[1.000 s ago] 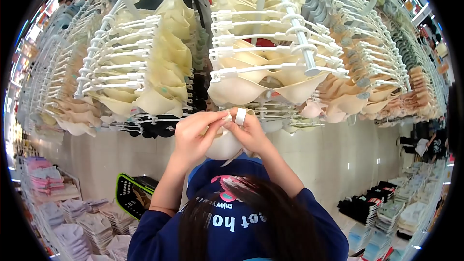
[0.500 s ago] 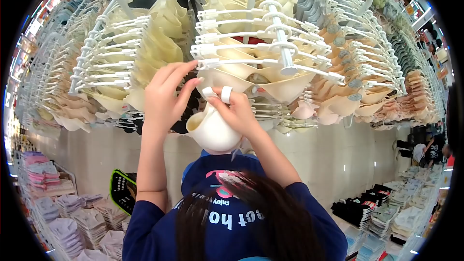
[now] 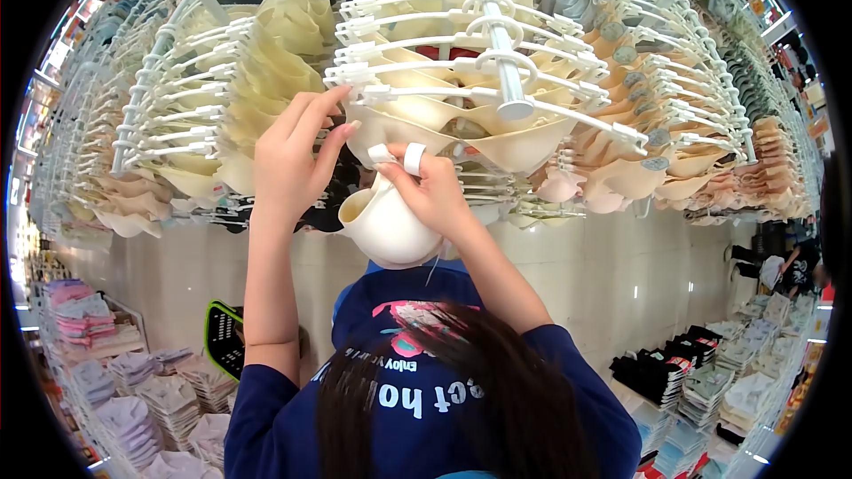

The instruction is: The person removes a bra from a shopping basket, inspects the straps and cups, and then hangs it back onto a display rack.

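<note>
Now your right hand [image 3: 435, 197] pinches the pale bra [image 3: 399, 235], cup toward your body; your left hand [image 3: 288, 160], fingers apart, is nearer the front hanger's left end [image 3: 378, 92] (contact unclear).

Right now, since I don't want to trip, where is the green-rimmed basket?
In the head view, the green-rimmed basket is at lower left, just outside the person's left forearm and near the stacks of folded garments.

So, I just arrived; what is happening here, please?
A person is at racks of hanging bras. The right hand holds a white bra in front of them. The left hand is raised, its fingers by the end of the front hanger; I cannot tell whether they touch it.
</note>
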A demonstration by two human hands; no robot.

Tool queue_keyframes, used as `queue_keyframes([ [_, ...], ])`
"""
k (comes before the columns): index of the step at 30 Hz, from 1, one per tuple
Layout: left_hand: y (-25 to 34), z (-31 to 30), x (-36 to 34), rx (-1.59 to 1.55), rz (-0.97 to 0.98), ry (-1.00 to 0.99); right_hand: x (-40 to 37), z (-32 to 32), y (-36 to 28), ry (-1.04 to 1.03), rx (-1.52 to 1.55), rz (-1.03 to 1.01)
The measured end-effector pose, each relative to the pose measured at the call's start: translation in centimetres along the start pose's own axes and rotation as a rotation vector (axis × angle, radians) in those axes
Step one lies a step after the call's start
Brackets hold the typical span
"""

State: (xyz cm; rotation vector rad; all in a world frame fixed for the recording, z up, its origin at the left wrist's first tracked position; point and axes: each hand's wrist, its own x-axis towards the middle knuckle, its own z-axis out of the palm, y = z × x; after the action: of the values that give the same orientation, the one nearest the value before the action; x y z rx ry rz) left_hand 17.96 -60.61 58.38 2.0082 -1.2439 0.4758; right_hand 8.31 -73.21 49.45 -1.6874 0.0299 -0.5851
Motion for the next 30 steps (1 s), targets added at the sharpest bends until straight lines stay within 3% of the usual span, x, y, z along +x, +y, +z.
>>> queue_keyframes([
  [5, 0.3, 0.1, 0.2, 0.002, -0.039, -0.084, -0.3, -0.3, -0.4, -0.024, -0.017, 0.037],
  [11, -0.5, 0.4, 0.4, 0.006, 0.100, -0.074, -0.8, -0.3, -0.8, 0.010, -0.035, -0.026],
  [14, -0.5, 0.0, -0.1, -0.124, 0.061, -0.131, -1.0, -0.4, -1.1, 0.033, -0.063, -0.069],
  [20, 0.9, -1.5, -0.7, -0.058, 0.081, -0.260, -1.1, 0.7, -0.8, 0.040, -0.103, -0.014],
  [26, 1.4, -2.1, -1.1, -0.253, -0.112, -0.242, -1.6, 1.6, -0.9, 0.109, -0.133, -0.066],
  [30, 0.9, -1.3, -1.4, -0.211, -0.098, -0.144, -1.9, 1.6, -1.3, 0.143, -0.227, -0.052],
])
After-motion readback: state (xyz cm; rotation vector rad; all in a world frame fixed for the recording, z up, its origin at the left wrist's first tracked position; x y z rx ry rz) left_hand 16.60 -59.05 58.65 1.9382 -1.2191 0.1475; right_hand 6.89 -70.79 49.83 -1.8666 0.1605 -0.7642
